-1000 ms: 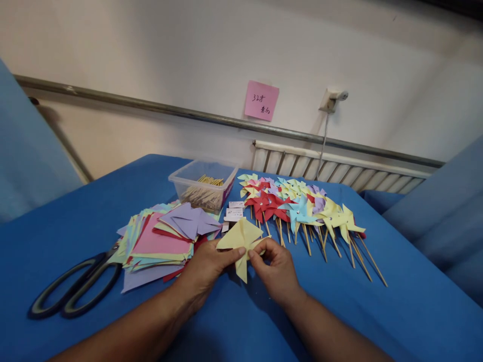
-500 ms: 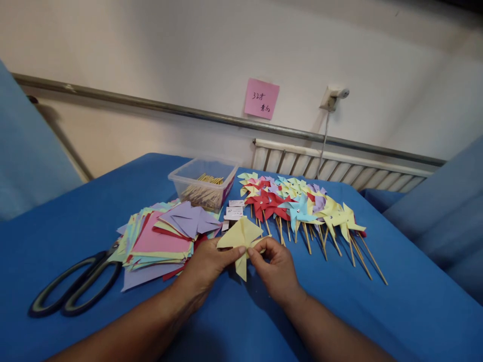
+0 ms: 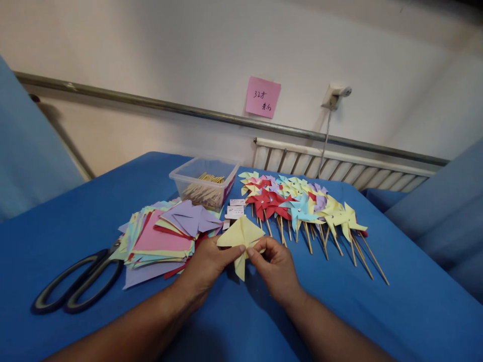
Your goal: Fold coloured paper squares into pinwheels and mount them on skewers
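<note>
1. Clamps the folded yellow paper (image 3: 243, 233) near its middle with the left hand (image 3: 207, 259), reaching in from 8 o'clock, thumb on top.
2. Pinches the same middle with the right hand (image 3: 277, 266) from 4 o'clock, fingertips just beside the left thumb. Cannot tell of any fastener between the fingertips: hidden.
3. Holds the paper above the blue tablecloth (image 3: 339, 317), with points toward 9, 12, 2 and 6 o'clock.
4. Could lose a folded corner from the centre, most likely by easing either pinch too soon.
5. Could tear or crease the sheet by tugging toward 9 and 3 o'clock together, or by pressing too hard.
6. Could skew the blades through layers slipping unseen under the thumbs.
7. Could slide loose sheets off the paper pile (image 3: 162, 234) at 10 o'clock by swinging the left wrist wide, perhaps nudging the scissors (image 3: 101, 257) near 9 o'clock too.
8. Could bump the small boxes (image 3: 236, 211) at 12 o'clock by pushing forward.
9. Could snag the finished pinwheels (image 3: 300, 208) at 1 to 2 o'clock by sweeping the right hand outward.
10. Seems less risky around the plastic tub (image 3: 181, 186) of sticks (image 3: 211, 180) at 11 o'clock, well apart from both hands.
</note>
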Motion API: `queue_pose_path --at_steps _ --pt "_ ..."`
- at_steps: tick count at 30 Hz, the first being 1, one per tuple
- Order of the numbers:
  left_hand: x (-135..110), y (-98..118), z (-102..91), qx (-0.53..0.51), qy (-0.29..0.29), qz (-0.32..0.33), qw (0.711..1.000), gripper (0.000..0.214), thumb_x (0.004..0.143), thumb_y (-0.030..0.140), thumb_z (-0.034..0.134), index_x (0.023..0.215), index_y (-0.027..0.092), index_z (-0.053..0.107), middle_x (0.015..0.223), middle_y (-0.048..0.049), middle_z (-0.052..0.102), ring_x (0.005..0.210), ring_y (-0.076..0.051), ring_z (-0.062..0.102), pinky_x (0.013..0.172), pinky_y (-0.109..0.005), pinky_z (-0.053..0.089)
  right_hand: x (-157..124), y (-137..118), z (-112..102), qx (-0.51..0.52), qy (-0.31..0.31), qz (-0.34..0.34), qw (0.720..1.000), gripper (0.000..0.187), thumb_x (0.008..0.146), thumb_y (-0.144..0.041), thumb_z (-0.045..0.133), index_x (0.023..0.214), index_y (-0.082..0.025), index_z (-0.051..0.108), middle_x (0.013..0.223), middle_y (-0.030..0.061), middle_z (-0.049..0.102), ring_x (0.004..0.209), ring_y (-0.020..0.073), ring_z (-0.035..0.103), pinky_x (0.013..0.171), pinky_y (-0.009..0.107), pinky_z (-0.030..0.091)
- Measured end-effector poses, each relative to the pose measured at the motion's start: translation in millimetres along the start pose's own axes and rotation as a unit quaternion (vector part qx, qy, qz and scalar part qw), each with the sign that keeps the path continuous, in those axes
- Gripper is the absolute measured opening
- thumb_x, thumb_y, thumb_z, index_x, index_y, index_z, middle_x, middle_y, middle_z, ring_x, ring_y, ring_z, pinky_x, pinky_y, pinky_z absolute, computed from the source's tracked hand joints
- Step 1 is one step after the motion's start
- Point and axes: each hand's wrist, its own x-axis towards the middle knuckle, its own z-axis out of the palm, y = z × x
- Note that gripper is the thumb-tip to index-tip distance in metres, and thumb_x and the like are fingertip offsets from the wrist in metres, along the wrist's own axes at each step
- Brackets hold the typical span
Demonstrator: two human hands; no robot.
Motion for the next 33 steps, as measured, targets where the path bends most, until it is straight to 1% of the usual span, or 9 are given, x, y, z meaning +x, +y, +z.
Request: queue_pose_path --at_steps 3,5,7,9,12,15,22,30,33 --pt "0 5 -2.8 0.010 -0.005 0.001 1.000 0.032 0.063 0.023 0.070 0.093 0.011 0.066 0.076 -0.0060 0.071 0.068 -0.023 0.064 0.062 -0.032 0.049 5 0 -5 0.076 0.057 0.005 0.995 0.032 0.069 -0.034 0.071 0.095 -0.020 0.058 0.088 0.0027 0.063 0.073 0.0150 0.057 0.060 0.024 0.044" --pt "0 10 -5.2 0.010 -0.036 -0.004 0.999 0.030 0.063 0.020 0.068 0.092 0.011 0.065 0.076 -0.0062 0.070 0.069 -0.023 0.064 0.063 -0.033 0.049 10 0 -10 0.130 0.073 0.021 0.989 0.042 0.067 -0.036 0.074 0.102 -0.021 0.056 0.100 0.0054 0.063 0.083 0.0171 0.059 0.068 0.027 0.047" --pt "-1 13 -7.8 0.011 -0.080 -0.006 0.997 0.030 0.064 0.017 0.066 0.093 0.011 0.064 0.077 -0.0062 0.070 0.071 -0.022 0.064 0.066 -0.033 0.049 14 -1 -14 0.181 0.035 0.059 0.981 0.043 0.066 -0.039 0.076 0.100 -0.019 0.057 0.093 0.0054 0.066 0.080 0.0174 0.061 0.069 0.028 0.048" --pt "-2 14 -10.4 0.024 -0.121 -0.004 0.992 0.031 0.065 0.014 0.064 0.095 0.013 0.062 0.078 -0.0046 0.069 0.072 -0.021 0.064 0.067 -0.032 0.049 14 -1 -15 0.224 -0.044 0.108 0.968 0.044 0.065 -0.041 0.076 0.097 -0.017 0.058 0.081 0.0041 0.067 0.071 0.0173 0.063 0.066 0.030 0.048" --pt "-2 11 -14.5 0.069 -0.167 0.002 0.984 0.028 0.063 0.012 0.063 0.091 0.015 0.058 0.075 -0.0005 0.065 0.069 -0.018 0.062 0.060 -0.027 0.046 9 -2 -14 0.251 -0.157 0.150 0.943 0.045 0.063 -0.038 0.078 0.096 -0.016 0.058 0.080 0.0042 0.067 0.066 0.0169 0.063 0.065 0.030 0.048" --pt "-3 8 -17.7 0.138 -0.195 0.015 0.971 0.023 0.060 0.011 0.063 0.081 0.017 0.054 0.069 0.0030 0.060 0.063 -0.014 0.057 0.052 -0.022 0.039 3 -5 -11 0.209 -0.186 0.153 0.948 0.044 0.059 -0.031 0.082 0.092 -0.016 0.057 0.077 0.0010 0.065 0.062 0.0129 0.059 0.059 0.025 0.046" --pt "-2 6 -17.3 0.232 -0.183 0.040 0.954 0.022 0.060 0.013 0.059 0.081 0.017 0.052 0.071 0.0020 0.059 0.065 -0.015 0.057 0.048 -0.021 0.033 3 -7 -9 0.162 -0.180 0.155 0.958 0.044 0.056 -0.030 0.082 0.088 -0.016 0.055 0.071 -0.0033 0.061 0.055 0.0092 0.053 0.053 0.022 0.042" --pt "-2 8 -17.8 0.281 -0.174 0.066 0.941 0.018 0.065 0.019 0.059 0.081 0.018 0.050 0.070 0.0031 0.058 0.065 -0.016 0.058 0.050 -0.022 0.036 3 1 -10 0.197 -0.176 0.162 0.951 0.039 0.068 -0.039 0.074 0.090 -0.014 0.055 0.074 0.0019 0.065 0.058 0.0112 0.057 0.055 0.024 0.043" --pt "-3 9 -18.2 0.285 -0.179 0.070 0.939 0.018 0.065 0.019 0.058 0.081 0.018 0.051 0.070 0.0030 0.058 0.065 -0.016 0.058 0.050 -0.022 0.035 4 1 -12 0.199 -0.183 0.160 0.949 0.038 0.067 -0.037 0.076 0.088 -0.014 0.054 0.072 0.0012 0.064 0.057 0.0108 0.056 0.054 0.023 0.043"
